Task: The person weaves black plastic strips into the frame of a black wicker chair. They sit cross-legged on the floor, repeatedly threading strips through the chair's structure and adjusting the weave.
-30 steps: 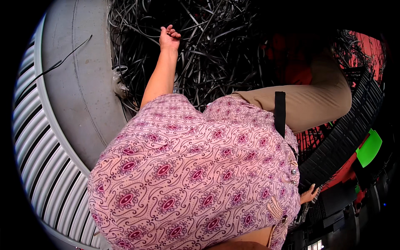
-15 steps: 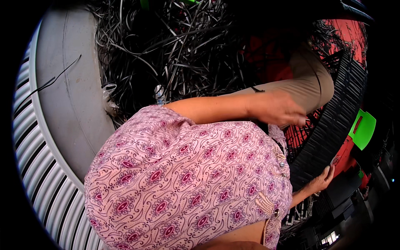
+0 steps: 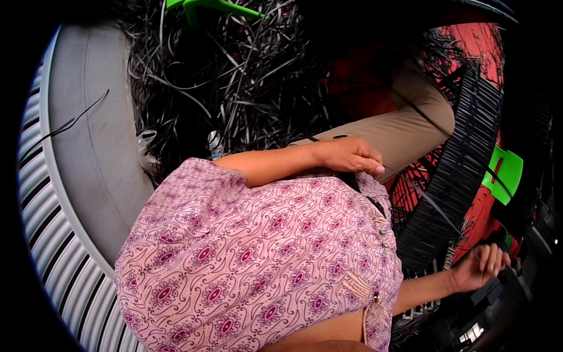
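My left hand (image 3: 353,157) is closed with its fingers curled, just in front of my patterned shirt and beside my bent leg in tan trousers. My right hand (image 3: 480,267) is raised at the lower right, its fingers curled in; what either hand may hold is hidden. Between them stands a curved, woven black panel (image 3: 451,176) of closely laid strips, its lower end close to my shirt. A thin dark strip (image 3: 435,205) runs slantwise across the panel toward the right-hand side. Neither hand touches the panel.
A large tangle of loose black strips (image 3: 234,76) fills the upper left, with a plastic bottle (image 3: 214,144) at its edge. A green plastic piece (image 3: 505,176) is beyond the panel on a red surface (image 3: 478,214). At left are a grey ledge (image 3: 88,117) and ribbed metal slats (image 3: 44,217).
My left hand has drawn back leftward from the panel. My right hand has left the panel's lower edge and moved out to the right, fingers curled. A slanting strip now shows across the panel.
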### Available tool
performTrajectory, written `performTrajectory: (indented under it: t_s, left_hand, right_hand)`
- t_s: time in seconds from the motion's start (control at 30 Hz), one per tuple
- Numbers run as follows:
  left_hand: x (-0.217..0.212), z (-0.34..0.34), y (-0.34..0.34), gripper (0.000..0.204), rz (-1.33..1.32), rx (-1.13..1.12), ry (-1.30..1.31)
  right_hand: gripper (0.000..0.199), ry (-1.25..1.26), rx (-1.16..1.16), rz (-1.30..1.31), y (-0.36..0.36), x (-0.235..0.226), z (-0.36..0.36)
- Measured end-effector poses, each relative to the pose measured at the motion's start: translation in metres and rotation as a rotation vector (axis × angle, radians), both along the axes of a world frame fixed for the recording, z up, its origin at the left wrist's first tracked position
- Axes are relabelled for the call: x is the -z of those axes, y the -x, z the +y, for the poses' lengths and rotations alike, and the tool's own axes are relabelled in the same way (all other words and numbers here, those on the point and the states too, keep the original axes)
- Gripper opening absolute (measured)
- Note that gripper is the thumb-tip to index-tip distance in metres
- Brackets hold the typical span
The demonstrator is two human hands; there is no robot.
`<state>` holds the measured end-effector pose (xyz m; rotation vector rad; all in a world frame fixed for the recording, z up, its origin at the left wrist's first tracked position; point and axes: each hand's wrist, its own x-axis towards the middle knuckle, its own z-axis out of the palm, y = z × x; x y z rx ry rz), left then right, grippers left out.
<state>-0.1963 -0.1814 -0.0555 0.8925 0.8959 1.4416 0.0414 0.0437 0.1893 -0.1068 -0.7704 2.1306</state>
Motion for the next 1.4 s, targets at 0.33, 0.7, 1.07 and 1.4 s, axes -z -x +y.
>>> performTrajectory:
  t_s: [0.33,0.7,1.07,1.4]
  left_hand:
    - [0.099,-0.061,0.033,0.032,-0.033,-0.858,0.315]
    - [0.292,-0.312,0.142,0.026,0.546,-1.512,1.385]
    - [0.322,-0.300,0.141,0.025,0.342,-0.952,1.955]
    - [0.264,-0.269,0.107,0.016,0.997,-1.469,1.631]
  right_hand:
    - [0.029,-0.186,0.242,-0.099,-0.050,-0.017,0.042]
    - [0.016,-0.139,0.150,-0.171,-0.041,-0.014,0.033]
    - [0.019,-0.123,0.076,-0.243,-0.051,-0.020,0.028]
    - [0.013,-0.166,0.188,-0.260,-0.041,-0.015,0.023]
